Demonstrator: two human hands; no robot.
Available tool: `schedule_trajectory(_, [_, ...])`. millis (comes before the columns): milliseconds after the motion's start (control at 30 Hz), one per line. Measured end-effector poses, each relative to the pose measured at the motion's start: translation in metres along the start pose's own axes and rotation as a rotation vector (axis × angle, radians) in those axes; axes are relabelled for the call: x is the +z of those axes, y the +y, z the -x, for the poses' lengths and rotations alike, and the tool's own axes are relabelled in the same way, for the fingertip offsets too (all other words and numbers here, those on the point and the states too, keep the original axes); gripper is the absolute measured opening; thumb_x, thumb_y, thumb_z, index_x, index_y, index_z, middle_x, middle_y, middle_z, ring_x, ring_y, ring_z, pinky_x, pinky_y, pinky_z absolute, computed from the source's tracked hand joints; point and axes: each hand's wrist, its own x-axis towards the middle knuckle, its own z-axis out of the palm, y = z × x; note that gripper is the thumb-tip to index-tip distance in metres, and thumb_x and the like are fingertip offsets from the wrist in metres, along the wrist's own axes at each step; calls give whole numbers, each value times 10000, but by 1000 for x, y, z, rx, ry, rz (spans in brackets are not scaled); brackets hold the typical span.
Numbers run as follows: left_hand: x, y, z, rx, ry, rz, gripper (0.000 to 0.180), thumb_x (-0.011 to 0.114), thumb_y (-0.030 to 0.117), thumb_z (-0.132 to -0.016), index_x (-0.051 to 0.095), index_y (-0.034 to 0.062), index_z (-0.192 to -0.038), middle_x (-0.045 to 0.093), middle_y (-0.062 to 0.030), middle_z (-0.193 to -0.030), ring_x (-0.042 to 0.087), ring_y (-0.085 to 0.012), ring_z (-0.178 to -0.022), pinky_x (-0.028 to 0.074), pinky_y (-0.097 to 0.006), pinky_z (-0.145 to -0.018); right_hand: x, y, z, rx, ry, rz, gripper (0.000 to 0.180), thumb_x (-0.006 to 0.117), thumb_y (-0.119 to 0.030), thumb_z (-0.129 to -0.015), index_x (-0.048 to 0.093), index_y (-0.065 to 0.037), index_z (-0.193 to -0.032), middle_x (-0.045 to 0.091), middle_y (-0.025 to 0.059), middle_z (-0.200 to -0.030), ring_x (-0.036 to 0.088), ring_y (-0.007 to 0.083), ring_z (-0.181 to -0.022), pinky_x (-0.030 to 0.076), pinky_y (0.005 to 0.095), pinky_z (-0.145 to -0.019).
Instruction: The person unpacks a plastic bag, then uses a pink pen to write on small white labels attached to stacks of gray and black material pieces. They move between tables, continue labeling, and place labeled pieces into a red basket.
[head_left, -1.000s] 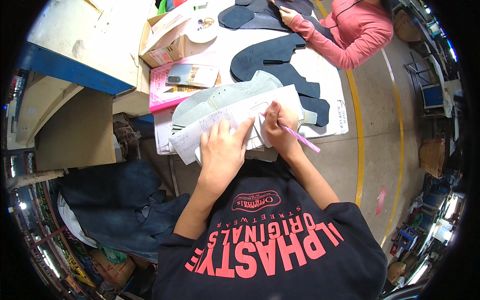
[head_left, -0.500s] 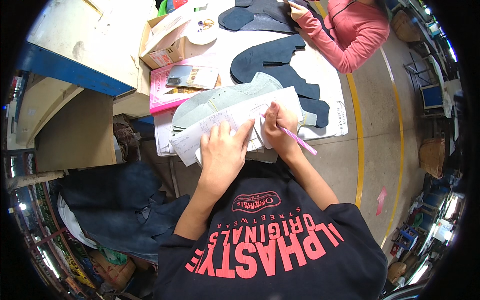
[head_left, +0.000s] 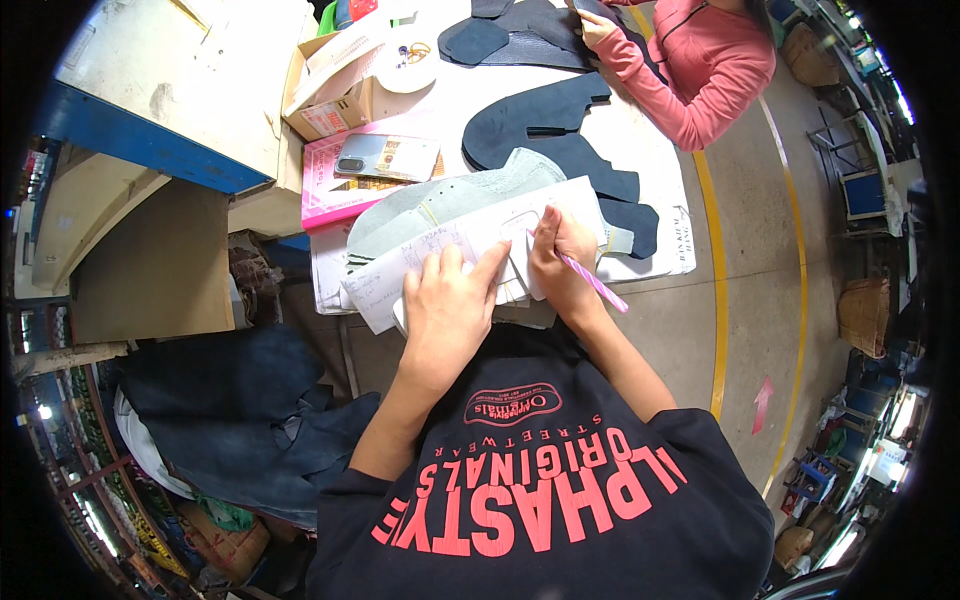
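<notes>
My right hand [head_left: 563, 262] is closed around a pink-and-white striped pen [head_left: 600, 285], its tip side over a white sheet of paper [head_left: 385, 290] with handwriting on it. Flat on that sheet, fingers stretched out, lies my left hand [head_left: 447, 312]. Its index finger points toward the pen hand. Beneath the paper is a pale grey-green cut piece [head_left: 455, 192] with small holes and a curved edge. Several black cut-out pieces [head_left: 535, 115] lie just beyond it on the white table.
A phone [head_left: 388, 156] rests on a pink box [head_left: 325, 190] to the left. Behind these stand a cardboard box [head_left: 330, 115] and a white roll [head_left: 410, 68]. Across the table, a person in a pink sleeve [head_left: 690, 100] holds dark material. Dark sheets [head_left: 240, 410] hang at lower left.
The view has shifted very slightly. Both hands stay at nearly the same place on the paper, and the pen's back end has tilted a little.
</notes>
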Motion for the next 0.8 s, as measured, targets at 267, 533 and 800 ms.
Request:
schedule_trajectory(267, [1,0,1,-2,-4,-16,462,725,212,-994,687,298,-1447,601,-110,-978,648,-315,-945,473,-476,-800,-4,-2,1,61,30,-11,382,527,-163,-1170,596,-8,-828,608,167,-661,640,316,-571,493,424,-571])
schedule_trajectory(533, [1,-1,0,-2,2,-14,451,732,218,-997,691,298,-1439,603,-106,-971,653,-313,-937,475,-478,-791,-12,3,9,-7,-71,-88,451,506,-214,-1190,605,-5,-804,614,123,-672,617,235,-575,487,370,-589])
schedule_trajectory(800, [0,0,0,0,1,-17,446,726,213,-999,691,297,-1436,607,-111,-973,653,-320,-940,476,-482,-797,-11,-1,8,-19,-72,-72,419,528,-195,-1179,601,-9,-810,603,128,-657,609,246,-554,483,379,-574])
